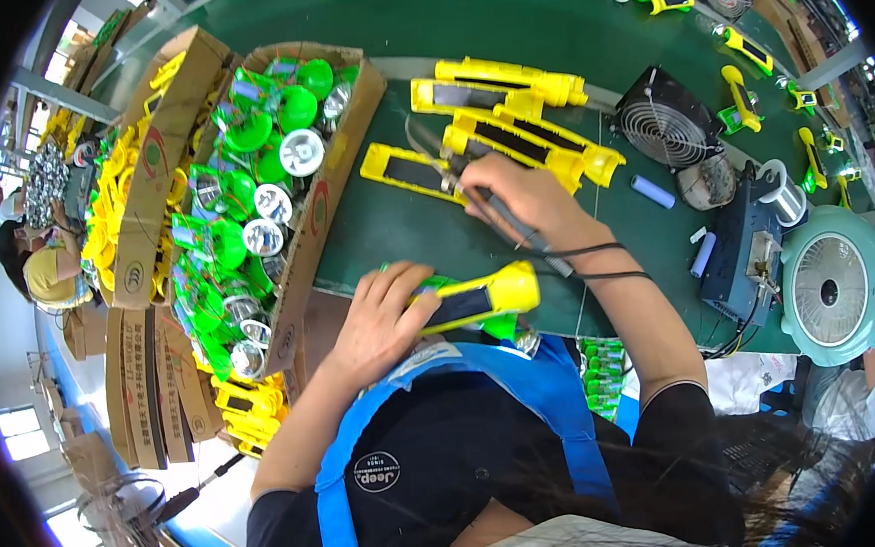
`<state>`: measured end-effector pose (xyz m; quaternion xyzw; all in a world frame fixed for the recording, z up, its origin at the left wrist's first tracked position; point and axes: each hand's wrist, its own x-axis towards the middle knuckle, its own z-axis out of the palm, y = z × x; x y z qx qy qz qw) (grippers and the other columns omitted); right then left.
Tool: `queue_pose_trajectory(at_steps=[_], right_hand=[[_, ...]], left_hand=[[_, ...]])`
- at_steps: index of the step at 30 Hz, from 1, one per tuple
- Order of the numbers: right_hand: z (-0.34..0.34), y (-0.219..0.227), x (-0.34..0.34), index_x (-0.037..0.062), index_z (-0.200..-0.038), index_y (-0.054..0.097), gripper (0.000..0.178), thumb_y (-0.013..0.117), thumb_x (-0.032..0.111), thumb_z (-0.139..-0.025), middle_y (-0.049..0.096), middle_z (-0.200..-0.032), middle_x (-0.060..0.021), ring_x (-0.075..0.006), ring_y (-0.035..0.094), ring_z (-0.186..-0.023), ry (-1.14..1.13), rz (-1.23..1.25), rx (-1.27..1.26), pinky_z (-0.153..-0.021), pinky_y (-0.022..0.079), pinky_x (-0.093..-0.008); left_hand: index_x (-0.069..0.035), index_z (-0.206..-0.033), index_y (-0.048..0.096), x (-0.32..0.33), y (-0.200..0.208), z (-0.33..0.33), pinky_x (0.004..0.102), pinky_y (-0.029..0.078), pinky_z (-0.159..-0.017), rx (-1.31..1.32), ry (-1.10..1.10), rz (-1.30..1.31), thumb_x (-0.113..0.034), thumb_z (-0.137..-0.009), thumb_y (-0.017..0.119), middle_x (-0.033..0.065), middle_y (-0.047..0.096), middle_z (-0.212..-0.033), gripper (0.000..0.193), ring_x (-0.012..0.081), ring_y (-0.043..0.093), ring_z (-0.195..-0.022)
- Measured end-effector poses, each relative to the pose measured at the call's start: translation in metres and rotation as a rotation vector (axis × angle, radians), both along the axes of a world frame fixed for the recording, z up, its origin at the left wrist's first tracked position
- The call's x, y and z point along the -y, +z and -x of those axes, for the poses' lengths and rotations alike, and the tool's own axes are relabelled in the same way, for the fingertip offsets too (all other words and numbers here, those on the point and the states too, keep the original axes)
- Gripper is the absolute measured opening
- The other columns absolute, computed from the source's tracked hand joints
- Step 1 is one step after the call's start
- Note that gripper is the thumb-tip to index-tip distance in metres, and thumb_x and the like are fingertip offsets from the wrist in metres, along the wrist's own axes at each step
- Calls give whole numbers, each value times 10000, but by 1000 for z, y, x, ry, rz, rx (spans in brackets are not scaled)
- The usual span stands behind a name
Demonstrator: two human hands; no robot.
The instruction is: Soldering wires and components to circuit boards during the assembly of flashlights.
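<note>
Head view: left hand (385, 322) fingers clasp a yellow torch body (474, 299) lying left-right, while right hand (513, 199) fingers pinch a soldering iron (520, 230).

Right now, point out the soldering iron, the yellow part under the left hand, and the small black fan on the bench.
soldering iron (517, 226), head view, on its dark handle.
yellow part (484, 296), head view, on its yellow end.
small black fan (661, 119), head view, on its round grille.

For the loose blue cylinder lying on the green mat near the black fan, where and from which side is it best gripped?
Probably across its middle, from above. The blue cylinder lies flat and slanted on the green mat, apart from the black fan and other parts, so its long sides are free. Fingers should close across the narrow width; the rounded ends would likely slip.
</note>
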<state>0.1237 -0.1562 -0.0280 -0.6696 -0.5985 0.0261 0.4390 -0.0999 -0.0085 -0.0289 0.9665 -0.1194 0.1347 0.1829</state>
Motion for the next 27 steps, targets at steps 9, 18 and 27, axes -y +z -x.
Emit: queue_pose_trajectory(at_steps=[9,18,27], right_hand=[[42,-28,122,79,-1120,487,306,669,74,-874,659,-909,-141,-265,693,-746,-258,-51,-15,-628,541,-317],[42,-33,129,83,-1063,517,394,753,44,-750,629,-860,-149,-307,642,-656,-320,-163,-87,-554,513,-343],[42,-43,134,57,-1023,540,228,681,165,-880,689,-865,-135,-237,689,-751,-323,-120,-182,-665,537,-316]], left_hand=[[4,-1170,486,2,35,-17,389,483,-894,349,498,524,54,-684,704,200,582,-1178,535,310,613,-1043],[-136,-1131,395,-54,38,-348,488,494,-824,61,551,-40,-97,-749,703,167,649,-987,493,370,645,-960],[-182,-1246,505,-71,60,-312,487,435,-929,155,376,-412,-417,-823,683,140,583,-1187,515,316,551,-1150]])
